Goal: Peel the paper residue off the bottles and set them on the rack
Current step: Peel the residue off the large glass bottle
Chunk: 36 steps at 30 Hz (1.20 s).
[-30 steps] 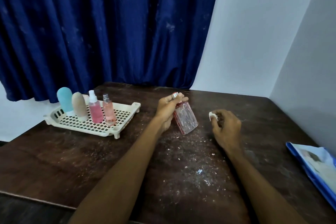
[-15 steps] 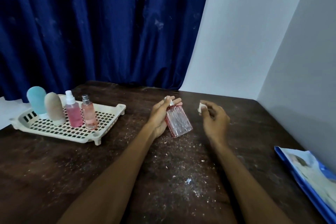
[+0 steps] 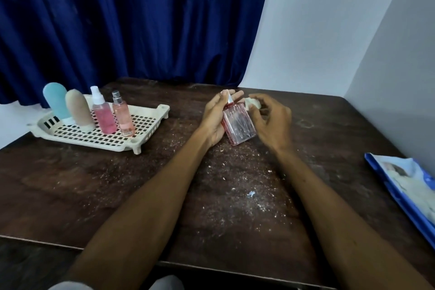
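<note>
Cradling the clear pink rectangular bottle mid-desk, the left hand keeps its fingers nearly straight behind it. The right hand pinches a white paper wad. The bottle looks light and slick, so I'd grip its narrow sides. The white slotted plastic rack sits at the far-left corner.

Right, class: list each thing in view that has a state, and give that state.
Square clear pink bottle: tilted, cradled in the left hand.
Left hand: fingers nearly straight, supporting it.
Right hand: pinching a white paper wad.
Cream perforated plastic rack: holding a blue tube, a beige tube, a deep pink spray bottle and a pale pink spray bottle, all upright.
Dark wooden table: strewn with white paper scraps.
</note>
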### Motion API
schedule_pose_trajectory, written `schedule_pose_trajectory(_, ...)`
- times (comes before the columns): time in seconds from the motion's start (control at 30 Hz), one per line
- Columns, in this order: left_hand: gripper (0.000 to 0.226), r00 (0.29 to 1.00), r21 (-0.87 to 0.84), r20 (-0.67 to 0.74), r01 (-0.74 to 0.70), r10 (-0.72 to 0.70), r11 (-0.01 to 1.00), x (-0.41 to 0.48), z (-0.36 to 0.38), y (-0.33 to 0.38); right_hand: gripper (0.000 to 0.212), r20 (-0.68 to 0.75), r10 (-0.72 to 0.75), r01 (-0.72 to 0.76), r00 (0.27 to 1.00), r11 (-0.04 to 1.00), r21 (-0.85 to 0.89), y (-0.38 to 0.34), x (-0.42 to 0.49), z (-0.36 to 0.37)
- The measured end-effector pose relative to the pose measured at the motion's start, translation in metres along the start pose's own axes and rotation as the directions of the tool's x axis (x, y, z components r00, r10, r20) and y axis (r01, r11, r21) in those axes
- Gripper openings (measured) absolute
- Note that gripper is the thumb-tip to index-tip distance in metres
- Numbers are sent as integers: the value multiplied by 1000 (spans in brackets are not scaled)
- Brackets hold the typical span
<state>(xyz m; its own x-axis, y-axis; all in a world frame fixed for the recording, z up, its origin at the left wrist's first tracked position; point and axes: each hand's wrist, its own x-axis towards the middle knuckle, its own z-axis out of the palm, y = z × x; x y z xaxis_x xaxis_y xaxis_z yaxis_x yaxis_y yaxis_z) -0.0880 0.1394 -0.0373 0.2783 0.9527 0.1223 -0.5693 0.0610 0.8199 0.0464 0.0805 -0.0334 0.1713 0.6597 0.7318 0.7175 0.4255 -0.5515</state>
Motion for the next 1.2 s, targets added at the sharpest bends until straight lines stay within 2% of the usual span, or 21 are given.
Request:
schedule_pose_trajectory(0.3, 33, 997, 60, 52, -62, 59, 996, 0, 3, -1, 26, 85, -200, 205, 976, 977, -57, -10, -3, 3)
schedule_pose_trajectory(0.43, 29, 994, 114, 67, -94, 87, 989, 2, 0, -2, 21, 61, -182, 190, 981, 967, -170, 1, 0, 1)
schedule_pose_trajectory(0.53, 29, 990, 157, 92, -116, 103, 981, 2, 1, -3, 19, 11, -175, 175, 984, 976, -128, 1, 1, -3)
schedule_pose_trajectory(0.63, 28, 987, 179, 107, -134, 116, 975, 1, 2, -3, 21, 53, -221, 225, 974, 971, -77, -9, 0, 0)
schedule_pose_trajectory(0.9, 27, 988, 141, 113, -117, 102, 983, -1, 2, -2, 17, -8, -173, 169, 985, 973, -155, -3, 2, -1)
schedule_pose_trajectory(1.07, 23, 984, 157, 135, -136, 115, 978, -3, 3, -2, 23, 55, -255, 259, 965, 959, -114, -11, 2, 3)
schedule_pose_trajectory(1.2, 24, 983, 173, 140, -143, 120, 974, -4, 6, -2, 22, 50, -198, 204, 979, 961, -184, -6, 3, -1)
